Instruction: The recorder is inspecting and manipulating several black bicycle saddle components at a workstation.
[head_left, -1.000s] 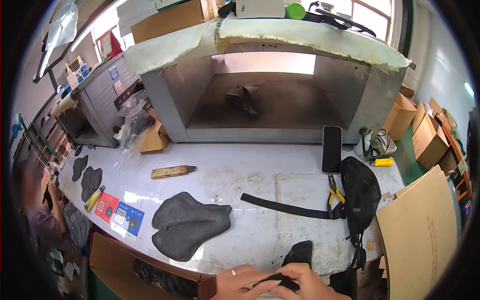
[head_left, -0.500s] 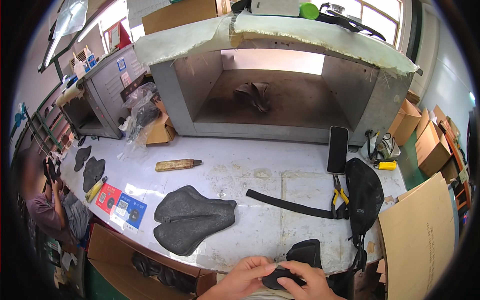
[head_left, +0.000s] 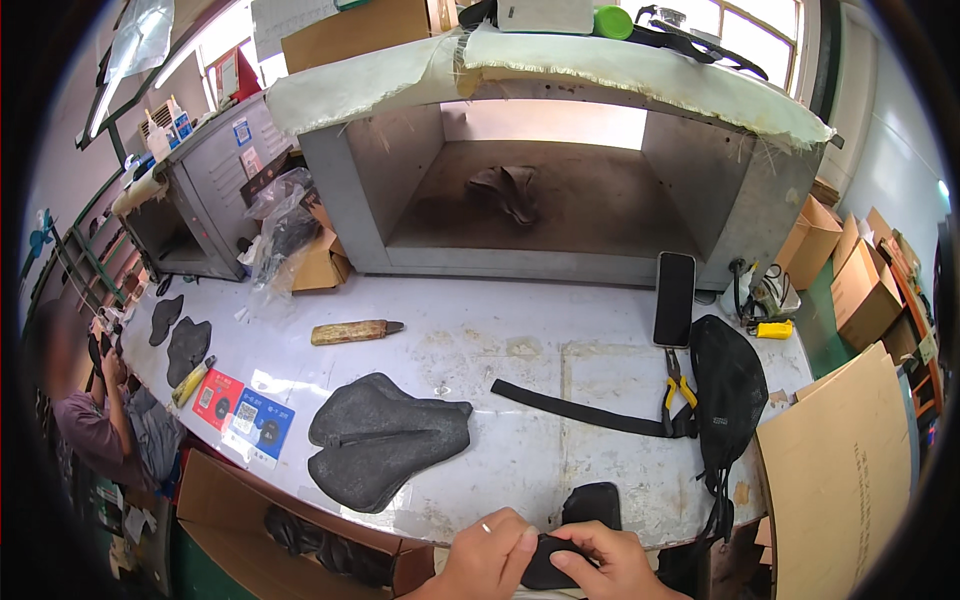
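black rubbery pad [head_left: 545,562] gripped between left hand [head_left: 490,555] and right hand [head_left: 608,560], both pinching its edges at the workbench [head_left: 520,350] rim.

Cards, boxes and one dark screen around the desk [head_left: 480,350].

A red card [head_left: 217,396] and a blue card [head_left: 262,424], both rectangular with small square code patches, lie side by side near the desk's left front edge. A black smartphone [head_left: 674,298], screen dark, leans upright against the grey cabinet's right wall. An open brown cardboard box [head_left: 322,262] sits beside a clear plastic bag [head_left: 277,222] at the back left. Another open cardboard box [head_left: 250,505] stands under the front edge, with dark pieces inside. Stacked cardboard cartons [head_left: 850,270] fill the right; a flat cardboard sheet [head_left: 840,480] leans there. Small blue and white stickers [head_left: 243,133] mark the grey machine on the left.
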